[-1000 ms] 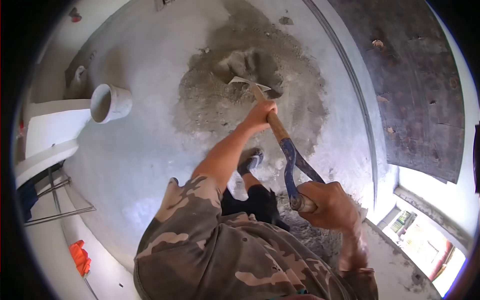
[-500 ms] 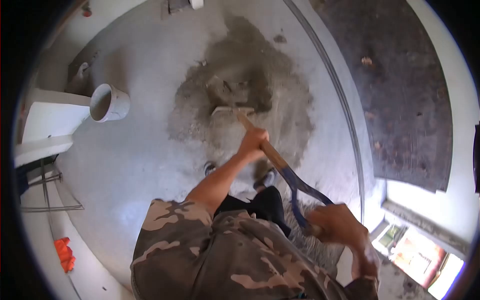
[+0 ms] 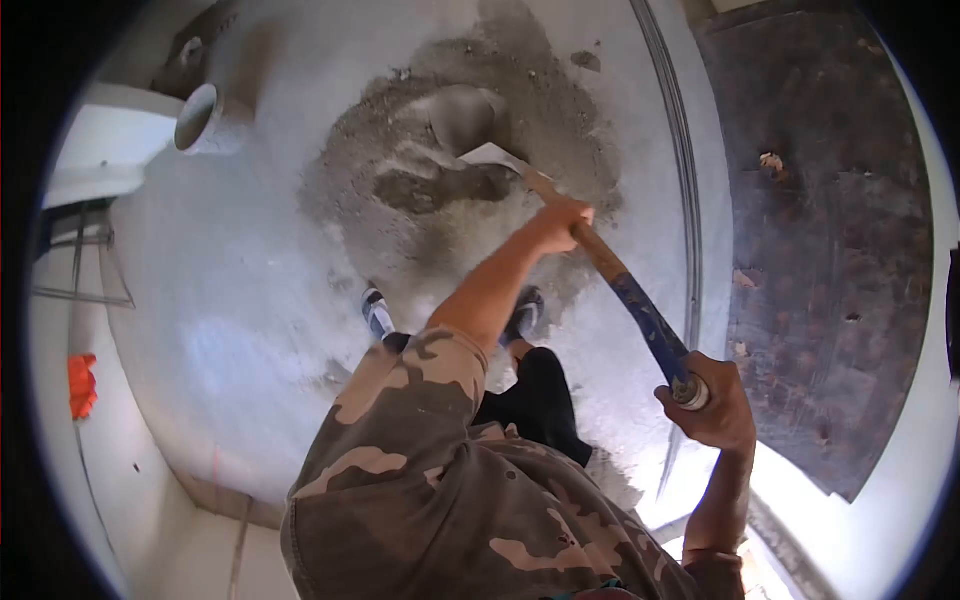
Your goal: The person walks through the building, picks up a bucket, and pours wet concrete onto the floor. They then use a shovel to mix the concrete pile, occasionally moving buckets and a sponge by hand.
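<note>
A shovel runs slantwise across the view, with a wooden shaft and a blue handle. My left hand wraps round the lower shaft, close above the blade. At the upper end my right hand grips the handle. The shovel's pale blade is tilted at the middle of a grey, damp-looking heap of loose mix on the floor. Beside the blade lies a smooth, lighter mound, and a darker hollow shows on the near side.
A white bucket stands at the left by a white ledge. Long thin bars or pipes run along the floor at right, beside a large dark board. An orange cloth-like thing is at far left. My shoes are near the heap.
The shovel blade has moved up and right and turned on its side. My right hand has moved up and right, rolling the handle. Mix lies newly mounded, with a dark hollow beside it.
</note>
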### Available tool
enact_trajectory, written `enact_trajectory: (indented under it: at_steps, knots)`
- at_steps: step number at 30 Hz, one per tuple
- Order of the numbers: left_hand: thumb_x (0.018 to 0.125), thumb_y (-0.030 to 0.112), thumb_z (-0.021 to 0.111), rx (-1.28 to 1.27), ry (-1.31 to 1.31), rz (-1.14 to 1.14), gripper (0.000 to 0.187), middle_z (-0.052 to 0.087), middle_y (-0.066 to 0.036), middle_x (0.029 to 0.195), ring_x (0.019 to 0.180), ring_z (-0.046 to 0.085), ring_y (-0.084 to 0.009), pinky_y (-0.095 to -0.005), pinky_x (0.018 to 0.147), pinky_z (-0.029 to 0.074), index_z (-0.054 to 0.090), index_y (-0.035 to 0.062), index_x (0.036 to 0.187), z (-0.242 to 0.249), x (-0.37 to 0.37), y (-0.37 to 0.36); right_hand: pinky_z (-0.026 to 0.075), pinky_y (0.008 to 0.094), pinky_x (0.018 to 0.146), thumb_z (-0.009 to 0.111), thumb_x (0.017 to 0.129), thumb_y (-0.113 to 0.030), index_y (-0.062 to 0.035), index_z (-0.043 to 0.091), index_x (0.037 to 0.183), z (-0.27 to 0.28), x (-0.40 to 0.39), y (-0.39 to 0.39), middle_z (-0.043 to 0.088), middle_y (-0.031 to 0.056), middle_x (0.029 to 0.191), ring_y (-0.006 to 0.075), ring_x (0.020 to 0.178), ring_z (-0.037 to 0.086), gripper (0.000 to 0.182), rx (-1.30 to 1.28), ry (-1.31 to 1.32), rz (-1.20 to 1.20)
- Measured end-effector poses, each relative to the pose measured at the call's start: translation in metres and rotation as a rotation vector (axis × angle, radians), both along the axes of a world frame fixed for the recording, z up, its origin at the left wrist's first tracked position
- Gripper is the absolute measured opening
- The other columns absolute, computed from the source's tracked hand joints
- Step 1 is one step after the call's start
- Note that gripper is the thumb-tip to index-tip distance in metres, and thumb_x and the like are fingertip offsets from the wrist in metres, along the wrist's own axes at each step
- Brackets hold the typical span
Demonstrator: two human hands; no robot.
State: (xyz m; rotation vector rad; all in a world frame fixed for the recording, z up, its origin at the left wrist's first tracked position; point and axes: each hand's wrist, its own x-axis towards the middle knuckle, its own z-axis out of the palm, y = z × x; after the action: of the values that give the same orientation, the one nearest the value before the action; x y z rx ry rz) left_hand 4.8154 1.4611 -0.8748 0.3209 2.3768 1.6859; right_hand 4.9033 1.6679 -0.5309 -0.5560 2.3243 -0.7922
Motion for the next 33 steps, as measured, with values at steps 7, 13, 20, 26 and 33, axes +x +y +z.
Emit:
enact_trajectory:
  at_steps: [7,13,20,26,33]
  knots:
    - [0.065,-0.004,0.065,-0.005,0.169,0.261,0.024,0.057,-0.010,0.082,0.089,0.055,-0.0336,-0.0441,0.078,0.042,0.050,0.0090,0.079,0.026,0.062,0.012,0.051,0.0324,0.060,0.079,0.063,-0.014,-0.0122,0.063,0.087,0.024,-0.003,0.031,0.065,0.0058,0.078,0.0257,0.068,0.065,0.029,0.046,-0.159,0.381]
    - [0.065,-0.003,0.066,-0.102,0.260,0.320,0.028,0.056,-0.008,0.084,0.092,0.054,-0.0332,-0.0442,0.082,0.041,0.048,0.0109,0.083,0.024,0.111,0.014,0.048,0.0337,0.059,0.077,0.066,-0.014,-0.0128,0.061,0.084,0.026,0.040,0.041,0.063,0.0032,0.077,0.0269,0.069,0.063,0.024,0.134,-0.049,0.537]
    - [0.068,0.000,0.068,-0.111,0.467,0.482,0.028,0.054,-0.007,0.083,0.087,0.054,-0.0316,-0.0417,0.078,0.041,0.047,0.0118,0.082,0.149,0.077,0.049,0.033,0.0359,0.039,0.066,0.061,-0.002,-0.0111,0.053,0.065,0.145,-0.003,0.086,0.044,0.0016,0.053,0.0184,0.042,0.046,0.017,-0.036,0.393,0.645]
    - [0.068,0.000,0.068,-0.034,0.405,0.538,0.024,0.055,-0.007,0.080,0.083,0.055,-0.0290,-0.0398,0.075,0.042,0.050,0.0107,0.080,0.107,-0.032,0.066,0.043,0.0330,0.047,0.073,0.063,-0.007,-0.0093,0.058,0.072,0.113,-0.070,0.098,0.057,0.0057,0.060,0.0209,0.048,0.055,0.018,0.174,0.352,0.541]
    - [0.065,0.005,0.069,-0.120,0.222,0.179,0.021,0.058,-0.012,0.082,0.087,0.057,-0.0350,-0.0421,0.077,0.044,0.054,0.0088,0.078,-0.044,-0.052,0.114,0.050,0.0334,0.063,0.078,0.068,-0.013,-0.0084,0.063,0.091,-0.020,-0.124,0.142,0.064,0.0108,0.080,0.0280,0.068,0.063,0.028,0.110,-0.257,0.379]
